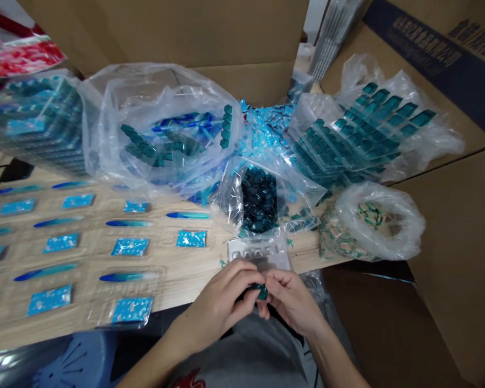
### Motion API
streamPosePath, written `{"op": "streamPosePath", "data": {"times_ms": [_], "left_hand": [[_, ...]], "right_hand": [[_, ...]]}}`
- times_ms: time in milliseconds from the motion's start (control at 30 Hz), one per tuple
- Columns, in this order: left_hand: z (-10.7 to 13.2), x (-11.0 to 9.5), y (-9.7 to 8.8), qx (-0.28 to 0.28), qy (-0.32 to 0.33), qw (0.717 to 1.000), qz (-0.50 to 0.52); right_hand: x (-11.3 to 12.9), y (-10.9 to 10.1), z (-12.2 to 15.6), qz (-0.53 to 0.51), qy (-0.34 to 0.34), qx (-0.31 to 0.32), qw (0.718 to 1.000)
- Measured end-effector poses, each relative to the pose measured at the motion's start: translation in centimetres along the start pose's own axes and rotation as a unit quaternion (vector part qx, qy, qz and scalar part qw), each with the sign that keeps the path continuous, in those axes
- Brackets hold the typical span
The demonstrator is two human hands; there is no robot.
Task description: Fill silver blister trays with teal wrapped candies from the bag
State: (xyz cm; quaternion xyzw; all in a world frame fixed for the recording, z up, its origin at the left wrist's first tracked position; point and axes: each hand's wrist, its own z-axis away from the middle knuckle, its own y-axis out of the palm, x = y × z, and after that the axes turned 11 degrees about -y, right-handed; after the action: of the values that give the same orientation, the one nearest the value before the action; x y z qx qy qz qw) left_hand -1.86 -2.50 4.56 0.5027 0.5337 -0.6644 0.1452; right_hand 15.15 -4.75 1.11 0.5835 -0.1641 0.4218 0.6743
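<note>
Just above my lap, my left hand (228,296) is closed around a small dark teal faceted piece (261,291), like a plastic gem. My right hand (291,299) pinches at the same piece from the other side, and its fingertips partly hide it. Right beyond my fingers, a transparent molded plastic tray (281,252) lies at the table's edge. Behind it stands an open plastic bag (295,194) with many dark teal pieces (259,199) inside.
Transparent trays with blue pens (129,277) and blue packets (130,247) cover the table's left. Behind are a large plastic bag (105,129), blue packets in a heap (267,126) and trays of teal pieces (347,134). An open bag (404,231) stands right; cardboard boxes (456,258) border the table.
</note>
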Motion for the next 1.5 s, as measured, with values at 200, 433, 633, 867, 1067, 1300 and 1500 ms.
{"op": "streamPosePath", "data": {"times_ms": [200, 433, 633, 867, 1067, 1300, 1500], "left_hand": [[0.0, 0.9, 1.2, -0.072, 0.016, 0.997, -0.03], [0.3, 0.8, 1.4, -0.1, -0.048, 0.992, 0.055], [0.9, 0.1, 0.1, -0.084, 0.0, 0.996, 0.019], [0.7, 0.1, -0.3, -0.032, 0.032, 0.997, -0.07], [0.7, 0.5, 1.0, -0.079, 0.056, 0.99, -0.101], [-0.3, 1.2, 1.0, 0.007, -0.002, 0.994, 0.105], [-2.3, 2.1, 0.8, -0.106, -0.012, 0.994, 0.01]], "right_hand": [[-1.3, 0.9, 0.3, -0.04, -0.009, -0.042, 0.998], [-1.0, 1.9, 0.7, -0.009, -0.117, -0.101, 0.988], [-0.1, 2.0, 1.2, 0.077, -0.143, -0.041, 0.986], [-0.3, 1.1, 1.4, 0.077, -0.08, -0.029, 0.993], [-0.7, 0.6, 1.2, 0.071, -0.06, -0.018, 0.995], [0.8, -0.2, 2.1, 0.176, -0.088, -0.019, 0.98], [2.6, -4.7, 1.0, 0.47, -0.211, -0.098, 0.852]]}}
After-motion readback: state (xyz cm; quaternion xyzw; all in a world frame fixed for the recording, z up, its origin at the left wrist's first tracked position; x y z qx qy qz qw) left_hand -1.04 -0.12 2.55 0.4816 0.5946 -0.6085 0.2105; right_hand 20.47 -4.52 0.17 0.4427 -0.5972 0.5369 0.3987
